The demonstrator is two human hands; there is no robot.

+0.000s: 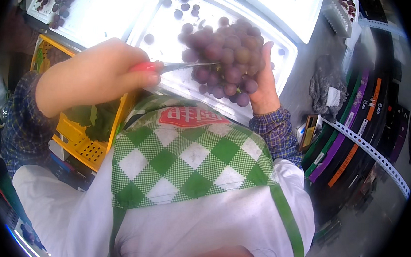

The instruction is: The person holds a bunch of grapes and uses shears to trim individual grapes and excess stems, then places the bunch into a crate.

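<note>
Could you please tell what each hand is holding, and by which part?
The left hand holds red-handled snips by the handle; the right hand holds a grape bunch at its right side.

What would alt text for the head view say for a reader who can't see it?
A person's left hand holds red-handled scissors up to a bunch of purple grapes in the right hand, above a white tray with loose grapes. A yellow crate with green leaves is at left.

Grape bunch (231, 50) over tray (162, 22), loose grapes (178, 14) inside, leaves (104, 126) in crate (71, 132) at left
</note>
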